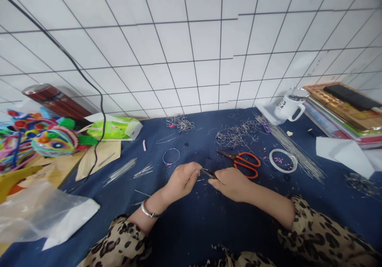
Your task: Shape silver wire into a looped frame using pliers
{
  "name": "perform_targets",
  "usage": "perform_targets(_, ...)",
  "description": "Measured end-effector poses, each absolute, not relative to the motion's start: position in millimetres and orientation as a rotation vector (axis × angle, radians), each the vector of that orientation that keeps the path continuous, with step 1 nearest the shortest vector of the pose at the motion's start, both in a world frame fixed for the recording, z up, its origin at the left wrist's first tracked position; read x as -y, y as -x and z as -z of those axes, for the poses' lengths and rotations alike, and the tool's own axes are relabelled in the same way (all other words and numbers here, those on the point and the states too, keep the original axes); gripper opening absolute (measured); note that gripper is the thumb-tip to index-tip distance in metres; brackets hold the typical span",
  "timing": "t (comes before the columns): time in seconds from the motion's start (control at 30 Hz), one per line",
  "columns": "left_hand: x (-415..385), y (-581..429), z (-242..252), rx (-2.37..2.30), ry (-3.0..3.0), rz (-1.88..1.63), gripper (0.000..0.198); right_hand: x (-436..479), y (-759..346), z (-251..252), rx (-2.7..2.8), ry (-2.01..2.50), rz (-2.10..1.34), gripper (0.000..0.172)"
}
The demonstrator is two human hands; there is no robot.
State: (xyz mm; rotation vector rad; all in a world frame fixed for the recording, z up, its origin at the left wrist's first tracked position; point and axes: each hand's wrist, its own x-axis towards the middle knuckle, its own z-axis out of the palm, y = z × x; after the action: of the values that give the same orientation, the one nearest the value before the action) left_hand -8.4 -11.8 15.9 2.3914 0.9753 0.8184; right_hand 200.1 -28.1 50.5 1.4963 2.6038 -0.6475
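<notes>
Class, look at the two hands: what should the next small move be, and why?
Probably a light squeeze on the dark tool: the right hand is wrapped around it, and its tip lies right by the fingertips of the left hand. Whether the tip grips anything is too small to tell.

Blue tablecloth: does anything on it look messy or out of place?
The tangled wire behind the orange-handled scissors stands out: it is snarled, while the straight wires to its right lie roughly parallel.

Scissors (234,156) behind right hand (234,184), wire tangle (234,135) behind scissors, mug (287,107) farther right, flask (56,102) far left
</notes>
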Motion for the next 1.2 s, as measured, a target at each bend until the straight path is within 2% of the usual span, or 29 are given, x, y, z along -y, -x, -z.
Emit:
perform_targets(0.5, 11, 9, -10, -0.974, -2.371, -0.822, 0.014, 25, -202, -44, -2.654, -1.47, 0.647, 0.046)
perform_targets(0.67, 10, 7, -19, -1.113, -2.082, -0.888, 0.014, 21, -212, -50, -2.659, -1.345, 0.654, 0.046)
perform_targets(0.77, 6, 8, -24, -1.107, -1.705, -0.939, 0.015, 15, -219, -51, -2.632, -1.505, 0.479, 0.042)
perform_targets(0.87, 2, 9, -26, -1.009, -1.397, -0.986, 0.016, 10, -222, -48, -2.638, -1.672, 0.092, 0.038)
perform_targets(0.97, 2, 10, -26, -0.911, -1.18, -0.984, 0.016, 11, -220, -46, -2.809, -1.619, -0.093, 0.037)
perform_targets(1.13, 6, 10, -24, -0.852, -1.042, -0.928, 0.015, 16, -208, -55, -3.161, -1.472, 0.099, 0.016)
perform_targets(1.2, 8, 10, -24, -0.858, -1.062, -0.898, 0.015, 17, -200, -61, -3.296, -1.436, 0.159, 0.016)
